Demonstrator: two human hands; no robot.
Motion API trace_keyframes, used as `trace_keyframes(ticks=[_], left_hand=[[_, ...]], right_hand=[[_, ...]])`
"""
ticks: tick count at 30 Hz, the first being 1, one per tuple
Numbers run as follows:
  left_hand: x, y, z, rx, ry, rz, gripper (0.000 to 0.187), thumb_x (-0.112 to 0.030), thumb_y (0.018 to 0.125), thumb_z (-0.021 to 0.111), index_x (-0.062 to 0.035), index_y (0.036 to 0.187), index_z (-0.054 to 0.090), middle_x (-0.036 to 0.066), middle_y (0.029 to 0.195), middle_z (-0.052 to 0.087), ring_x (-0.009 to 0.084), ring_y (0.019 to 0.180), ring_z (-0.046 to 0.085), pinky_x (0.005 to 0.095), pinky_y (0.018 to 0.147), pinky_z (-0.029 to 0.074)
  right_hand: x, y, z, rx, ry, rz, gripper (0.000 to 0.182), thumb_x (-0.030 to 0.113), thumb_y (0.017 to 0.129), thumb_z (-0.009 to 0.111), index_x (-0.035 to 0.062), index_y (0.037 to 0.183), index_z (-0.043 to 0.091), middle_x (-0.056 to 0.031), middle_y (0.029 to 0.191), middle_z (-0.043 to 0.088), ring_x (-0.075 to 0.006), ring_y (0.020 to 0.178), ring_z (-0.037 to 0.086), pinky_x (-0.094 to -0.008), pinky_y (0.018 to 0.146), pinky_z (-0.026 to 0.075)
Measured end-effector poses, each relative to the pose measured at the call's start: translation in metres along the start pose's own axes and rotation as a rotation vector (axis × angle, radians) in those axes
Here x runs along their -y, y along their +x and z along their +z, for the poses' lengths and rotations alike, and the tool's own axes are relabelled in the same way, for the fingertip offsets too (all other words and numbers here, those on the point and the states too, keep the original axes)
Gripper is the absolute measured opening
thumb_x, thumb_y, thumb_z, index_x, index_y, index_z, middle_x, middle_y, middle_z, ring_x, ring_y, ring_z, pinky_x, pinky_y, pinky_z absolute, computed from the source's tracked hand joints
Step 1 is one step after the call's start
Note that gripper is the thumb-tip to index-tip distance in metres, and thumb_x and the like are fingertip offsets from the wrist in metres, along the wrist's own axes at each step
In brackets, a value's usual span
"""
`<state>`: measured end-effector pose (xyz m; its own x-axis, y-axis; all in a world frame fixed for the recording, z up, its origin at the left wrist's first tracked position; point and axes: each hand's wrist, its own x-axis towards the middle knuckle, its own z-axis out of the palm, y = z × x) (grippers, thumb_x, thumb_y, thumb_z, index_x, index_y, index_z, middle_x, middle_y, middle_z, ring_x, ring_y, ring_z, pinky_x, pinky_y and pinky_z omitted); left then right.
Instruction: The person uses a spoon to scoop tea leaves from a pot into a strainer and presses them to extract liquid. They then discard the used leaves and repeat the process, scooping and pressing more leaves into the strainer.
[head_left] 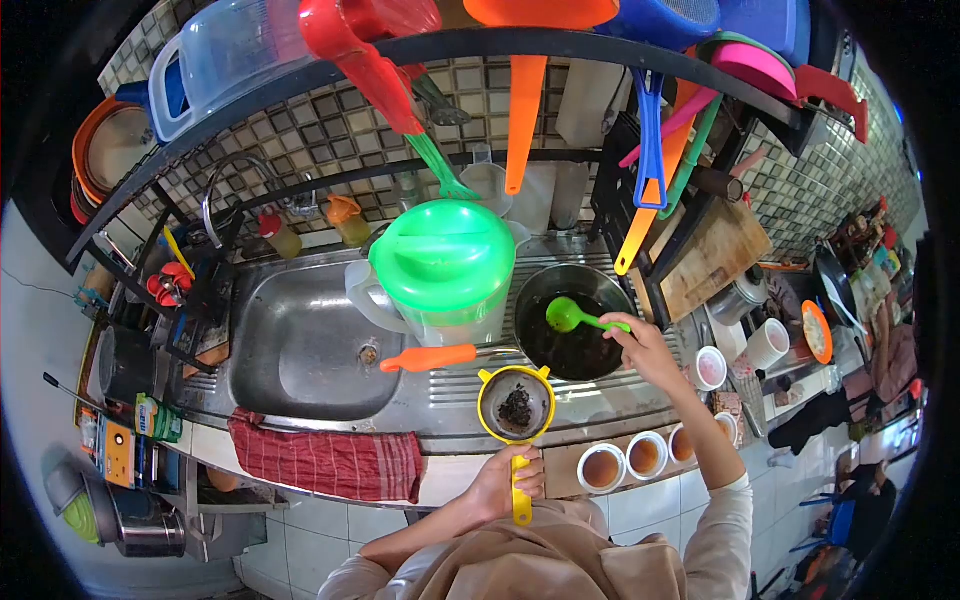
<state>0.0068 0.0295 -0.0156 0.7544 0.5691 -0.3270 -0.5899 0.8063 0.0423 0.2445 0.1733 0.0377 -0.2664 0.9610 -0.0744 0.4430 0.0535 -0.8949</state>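
My left hand [507, 478] is wrapped round the handle of a yellow strainer [487, 421], whose mesh holds a clump of dark leaves [515, 410]. In my right hand [640, 348] is a green ladle [564, 315], its bowl over the dark liquid in a metal pot [532, 357]. The pot's orange handle [433, 357] points left. Close behind the strainer stands a clear pitcher with a green lid [445, 255]. Several white cups of brown liquid, among them a near cup [601, 468], line the counter edge by my right forearm.
A steel sink [310, 345] lies to the left, with a red striped cloth [325, 458] along its front edge. Overhead, a black rack [430, 45] carries hanging utensils. More white cups [709, 368] and a wooden board [715, 262] are at right. Other people are far right.
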Motion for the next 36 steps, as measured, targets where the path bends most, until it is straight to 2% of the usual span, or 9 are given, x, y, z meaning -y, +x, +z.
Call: trace_keyframes(ticks=[1,3,7,11,14,16,19,32,36], left_hand=[[0.0,0.0,0.0,0.0,0.001,0.001,0.018,-0.026,0.084,0.045,-0.0143,0.072,0.043,-0.004,0.057,0.031,0.0086,0.051,0.032,0.0232,0.055,0.03],[0.0,0.0,-0.001,-0.004,0.008,0.003,0.017,-0.026,0.084,0.046,-0.0141,0.072,0.043,-0.004,0.057,0.031,0.0087,0.051,0.032,0.023,0.054,0.03],[0.0,0.0,-0.002,-0.008,-0.004,0.008,0.017,-0.025,0.084,0.045,-0.0138,0.072,0.044,-0.004,0.057,0.031,0.0087,0.051,0.032,0.0228,0.054,0.03],[0.001,0.0,-0.001,-0.013,-0.015,0.004,0.017,-0.025,0.084,0.045,-0.0137,0.072,0.044,-0.004,0.057,0.031,0.0087,0.052,0.032,0.0226,0.054,0.03],[0.001,0.0,-0.001,-0.011,-0.006,0.003,0.017,-0.025,0.084,0.045,-0.0138,0.072,0.044,-0.004,0.057,0.032,0.0087,0.052,0.032,0.0226,0.054,0.03],[0.001,0.001,-0.002,-0.009,0.0,0.003,0.017,-0.025,0.084,0.045,-0.014,0.072,0.044,-0.004,0.057,0.032,0.0087,0.052,0.032,0.0226,0.054,0.03],[0.001,0.001,-0.004,0.005,0.005,0.012,0.017,-0.025,0.084,0.045,-0.0143,0.071,0.043,-0.004,0.057,0.032,0.0087,0.051,0.032,0.0227,0.054,0.03],[0.002,0.002,-0.003,-0.007,0.003,0.005,0.018,-0.026,0.084,0.045,-0.0147,0.07,0.043,-0.004,0.057,0.032,0.0085,0.051,0.032,0.0228,0.054,0.03],[0.001,0.001,-0.002,-0.006,-0.007,0.003,0.018,-0.026,0.084,0.045,-0.0147,0.071,0.043,-0.004,0.057,0.032,0.0085,0.05,0.032,0.0227,0.054,0.03]], right_hand=[[-0.001,0.001,0.001,0.0,0.0,-0.002,0.02,0.015,0.088,0.044,0.0064,0.104,0.054,-0.009,0.084,0.059,-0.0134,0.048,0.053,-0.0249,0.045,0.043],[-0.005,0.004,0.003,-0.176,-0.555,-0.407,0.02,0.015,0.086,0.046,0.0082,0.103,0.054,-0.0121,0.088,0.058,-0.0277,0.064,0.057,-0.034,0.059,0.046],[0.0,-0.002,0.017,-0.086,-0.576,-0.23,0.02,0.016,0.083,0.048,0.0111,0.101,0.055,-0.0147,0.094,0.057,-0.0363,0.079,0.055,-0.0409,0.07,0.045],[-0.009,0.003,0.025,-0.049,-0.475,-0.285,0.019,0.017,0.083,0.048,0.0089,0.097,0.056,-0.0149,0.092,0.059,-0.0347,0.082,0.057,-0.0402,0.071,0.045],[-0.012,0.007,0.024,0.036,-0.256,-0.342,0.019,0.018,0.083,0.049,0.007,0.097,0.057,-0.0132,0.086,0.061,-0.0264,0.067,0.061,-0.0343,0.059,0.047],[0.002,0.003,0.02,0.18,0.085,0.117,0.021,0.019,0.085,0.049,0.0065,0.099,0.057,-0.0091,0.083,0.061,-0.0128,0.049,0.056,-0.0248,0.044,0.042],[-0.018,0.008,0.018,0.147,0.233,0.038,0.022,0.021,0.087,0.047,0.0061,0.101,0.057,-0.007,0.082,0.06,-0.005,0.041,0.047,-0.0183,0.037,0.036],[-0.001,0.006,0.015,0.1,0.343,0.059,0.021,0.019,0.089,0.044,0.0063,0.103,0.054,-0.0081,0.087,0.055,-0.0067,0.044,0.047,-0.0189,0.041,0.038],[0.0,0.006,0.016,0.049,0.132,-0.065,0.02,0.016,0.089,0.044,0.0073,0.106,0.052,-0.0063,0.087,0.051,-0.0066,0.047,0.047,-0.0193,0.043,0.039]])
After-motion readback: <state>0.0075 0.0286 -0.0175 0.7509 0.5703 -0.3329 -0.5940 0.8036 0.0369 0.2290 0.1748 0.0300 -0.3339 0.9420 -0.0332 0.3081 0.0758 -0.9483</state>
